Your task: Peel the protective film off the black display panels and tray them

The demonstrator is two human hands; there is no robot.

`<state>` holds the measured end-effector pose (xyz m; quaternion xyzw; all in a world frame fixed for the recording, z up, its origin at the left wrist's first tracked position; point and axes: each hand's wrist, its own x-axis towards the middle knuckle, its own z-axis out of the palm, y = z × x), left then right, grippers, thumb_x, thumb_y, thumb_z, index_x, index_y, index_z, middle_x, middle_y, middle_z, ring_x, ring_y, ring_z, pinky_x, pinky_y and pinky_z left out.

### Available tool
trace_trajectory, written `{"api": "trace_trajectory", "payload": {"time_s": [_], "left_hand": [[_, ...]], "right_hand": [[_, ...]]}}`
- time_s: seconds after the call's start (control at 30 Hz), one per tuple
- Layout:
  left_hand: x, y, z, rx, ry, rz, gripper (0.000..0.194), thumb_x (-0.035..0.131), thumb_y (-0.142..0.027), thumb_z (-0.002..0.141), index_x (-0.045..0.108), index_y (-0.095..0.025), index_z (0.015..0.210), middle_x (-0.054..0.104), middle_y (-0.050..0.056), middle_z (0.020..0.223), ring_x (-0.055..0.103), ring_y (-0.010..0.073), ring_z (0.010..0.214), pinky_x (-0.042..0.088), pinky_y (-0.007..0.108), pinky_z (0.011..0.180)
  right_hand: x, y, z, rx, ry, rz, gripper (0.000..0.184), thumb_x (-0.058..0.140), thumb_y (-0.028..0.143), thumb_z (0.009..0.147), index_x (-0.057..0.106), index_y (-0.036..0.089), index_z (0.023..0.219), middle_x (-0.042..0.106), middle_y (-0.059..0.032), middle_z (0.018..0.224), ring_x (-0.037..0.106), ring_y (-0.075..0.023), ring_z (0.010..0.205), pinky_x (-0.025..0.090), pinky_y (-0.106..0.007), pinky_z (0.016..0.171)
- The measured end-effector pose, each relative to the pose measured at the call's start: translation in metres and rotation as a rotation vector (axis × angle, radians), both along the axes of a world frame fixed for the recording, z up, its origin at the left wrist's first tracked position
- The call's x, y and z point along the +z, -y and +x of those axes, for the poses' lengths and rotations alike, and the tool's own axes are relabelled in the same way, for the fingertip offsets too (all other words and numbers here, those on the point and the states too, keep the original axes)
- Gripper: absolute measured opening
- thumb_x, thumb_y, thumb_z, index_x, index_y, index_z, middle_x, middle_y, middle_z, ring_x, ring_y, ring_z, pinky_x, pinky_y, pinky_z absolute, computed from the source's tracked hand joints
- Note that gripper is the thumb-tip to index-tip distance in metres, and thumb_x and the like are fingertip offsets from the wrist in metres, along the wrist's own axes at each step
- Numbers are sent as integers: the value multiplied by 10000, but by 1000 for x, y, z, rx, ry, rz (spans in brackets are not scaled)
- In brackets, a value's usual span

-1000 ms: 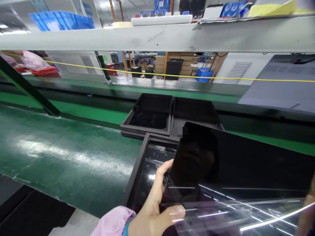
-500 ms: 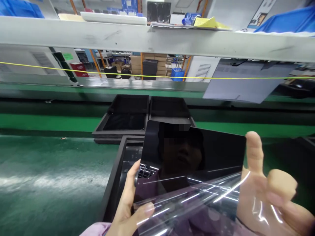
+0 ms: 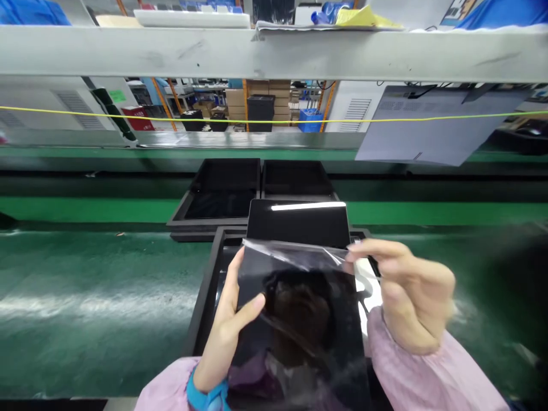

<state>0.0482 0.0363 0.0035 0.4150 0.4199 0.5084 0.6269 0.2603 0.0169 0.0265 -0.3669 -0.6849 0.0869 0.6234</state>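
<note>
A glossy black panel is held flat in front of me, above a black tray on the green conveyor belt. My left hand grips the panel's left edge, thumb on its face. A clear plastic film lies partly lifted across the panel. My right hand pinches the film's right end just off the panel's right edge. Both wrists wear pink sleeves.
Two more black trays sit side by side behind the near one. A grey shelf beam runs overhead with a yellow cord below it. A grey sheet hangs at right.
The panel has swung from tilted up towards me to lying flatter and centred. My right hand went from open fingers to a pinch on the film, which now crosses the panel's upper part.
</note>
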Motion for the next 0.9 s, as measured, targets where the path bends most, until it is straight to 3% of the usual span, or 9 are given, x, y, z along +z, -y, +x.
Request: {"api": "trace_trajectory", "payload": {"time_s": [0.07, 0.13, 0.27, 0.33, 0.6, 0.77, 0.83, 0.9], "left_hand": [[3, -3, -1, -25, 65, -16, 662, 646, -207, 753, 386, -275, 1359, 426, -48, 1440, 278, 195, 1376, 260, 243, 1096], [6, -6, -3, -56, 106, -56, 633, 632, -188, 754, 408, -282, 1339, 483, -53, 1392, 323, 185, 1352, 293, 235, 1070], [5, -11, -11, -162, 202, -122, 622, 635, -168, 724, 455, -279, 1308, 527, -34, 1349, 388, 228, 1307, 307, 295, 1066], [2, -13, -13, -227, 253, -124, 644, 643, -159, 700, 462, -261, 1309, 551, -8, 1326, 414, 254, 1288, 284, 341, 1085], [7, -12, -20, -284, 330, -144, 639, 628, -131, 706, 477, -237, 1317, 605, 29, 1261, 464, 297, 1249, 282, 412, 1087], [7, -11, -27, -268, 303, -160, 645, 621, -142, 729, 453, -247, 1342, 590, 20, 1290, 428, 291, 1284, 268, 410, 1104], [4, -13, -29, -243, 271, -121, 599, 608, -147, 749, 480, -239, 1327, 568, -1, 1320, 370, 270, 1328, 258, 361, 1115], [-1, -14, -31, -209, 231, -83, 539, 602, -164, 774, 515, -236, 1301, 547, -22, 1344, 292, 247, 1372, 238, 323, 1127]], "right_hand": [[4, -3, 8, 230, 35, -143, 502, 398, 157, 895, 314, 354, 1350, 488, -52, 1268, 562, -216, 1067, 495, -460, 924], [16, -6, 17, 368, 163, -247, 569, 367, 110, 900, 241, 322, 1412, 432, -70, 1345, 518, -211, 1158, 474, -428, 979], [43, -11, 32, 432, 633, -243, 492, 381, 26, 835, 540, 237, 1249, 414, -52, 1374, 422, -190, 1261, 438, -305, 1022], [54, -11, 33, 426, 730, -220, 461, 399, 15, 809, 614, 215, 1165, 388, -50, 1394, 427, -193, 1257, 439, -288, 1012], [74, -14, 22, 526, 797, -282, 458, 429, 0, 736, 660, 186, 1085, 366, -45, 1401, 469, -208, 1216, 482, -291, 967], [69, -25, 19, 613, 701, -275, 198, 545, 117, 843, 697, 168, 959, 421, -55, 1360, 491, -202, 1193, 522, -269, 924], [65, -27, 14, 562, 621, -205, 135, 573, 162, 853, 702, 185, 888, 455, -37, 1334, 510, -196, 1174, 536, -271, 912], [58, -28, 6, 380, 538, -65, 87, 608, 179, 831, 683, 187, 788, 456, -16, 1337, 421, -230, 1260, 469, -359, 1019]]}}
